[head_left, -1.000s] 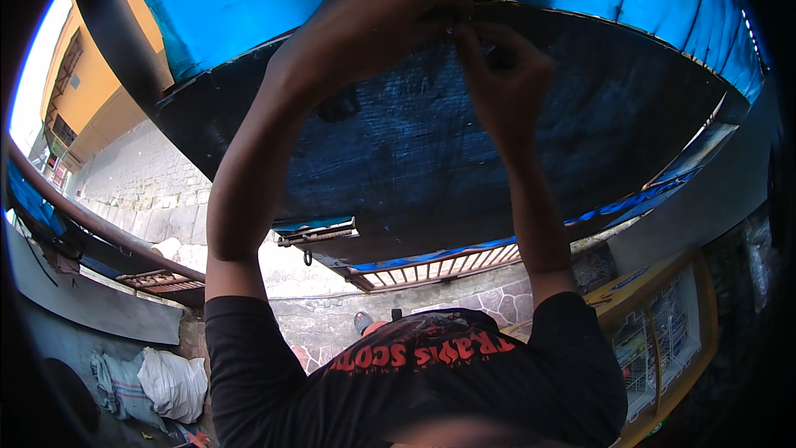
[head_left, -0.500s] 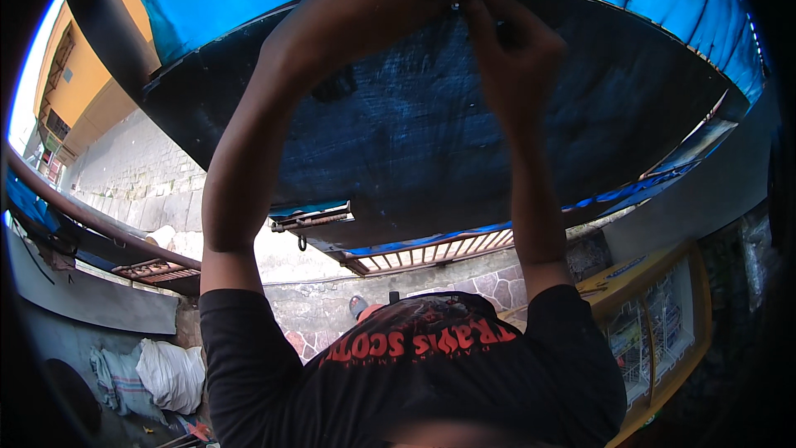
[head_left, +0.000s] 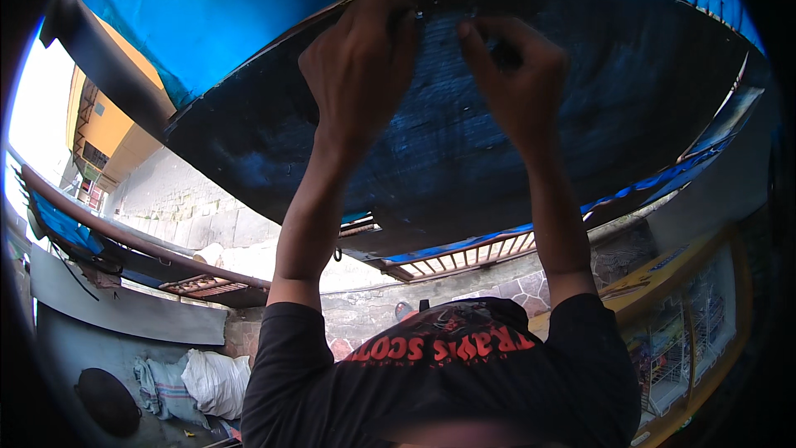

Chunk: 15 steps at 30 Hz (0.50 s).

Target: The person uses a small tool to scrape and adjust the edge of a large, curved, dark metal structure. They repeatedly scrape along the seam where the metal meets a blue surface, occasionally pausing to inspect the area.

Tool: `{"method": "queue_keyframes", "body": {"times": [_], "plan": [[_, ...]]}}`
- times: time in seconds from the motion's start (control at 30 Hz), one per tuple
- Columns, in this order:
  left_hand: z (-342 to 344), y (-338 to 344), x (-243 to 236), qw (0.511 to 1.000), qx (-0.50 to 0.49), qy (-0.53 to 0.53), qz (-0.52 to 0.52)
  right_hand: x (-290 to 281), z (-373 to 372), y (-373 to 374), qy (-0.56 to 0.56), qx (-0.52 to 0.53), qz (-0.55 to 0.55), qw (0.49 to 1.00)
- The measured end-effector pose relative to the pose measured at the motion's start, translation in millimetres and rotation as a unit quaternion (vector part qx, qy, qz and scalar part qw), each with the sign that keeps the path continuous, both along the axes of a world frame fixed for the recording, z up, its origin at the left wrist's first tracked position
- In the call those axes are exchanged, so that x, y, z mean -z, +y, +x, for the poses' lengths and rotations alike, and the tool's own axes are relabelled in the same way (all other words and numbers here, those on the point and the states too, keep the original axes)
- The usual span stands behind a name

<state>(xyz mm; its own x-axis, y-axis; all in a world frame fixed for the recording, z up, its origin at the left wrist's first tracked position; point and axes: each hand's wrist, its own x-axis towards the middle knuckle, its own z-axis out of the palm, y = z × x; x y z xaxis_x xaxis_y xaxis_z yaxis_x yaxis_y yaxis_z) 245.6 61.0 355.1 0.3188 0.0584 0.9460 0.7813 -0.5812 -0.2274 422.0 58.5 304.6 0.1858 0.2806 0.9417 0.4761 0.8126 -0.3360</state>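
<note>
Near the far edge of a dark panel [head_left: 452, 149], bordering a blue sheet [head_left: 249, 4], the left hand [head_left: 361, 66] curls; the right hand [head_left: 524, 75] bends thumb toward finger. I cannot tell if either pinches anything.

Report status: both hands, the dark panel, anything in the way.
Left hand at the dark panel's upper edge, grip unclear. Right hand apart from it, fingers curled, hold unclear. Blue sheeting borders that edge.

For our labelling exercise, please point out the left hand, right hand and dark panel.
Left hand [head_left: 356, 70], head view: back of hand.
Right hand [head_left: 532, 87], head view: between wrist and fingers.
Dark panel [head_left: 444, 153], head view: bare middle.
</note>
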Motion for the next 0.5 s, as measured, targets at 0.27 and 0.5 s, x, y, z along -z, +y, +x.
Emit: {"method": "queue_keyframes", "body": {"times": [0.27,0.5], "plan": [[17,-6,14,0.996,-0.027,-0.08,-0.014,15,15,-4,0.013,-0.024,-0.004,1.0],[-11,-21,-13,0.999,0.002,-0.016,-0.041,13,18,-7,-0.011,-0.035,0.007,0.999]]}}
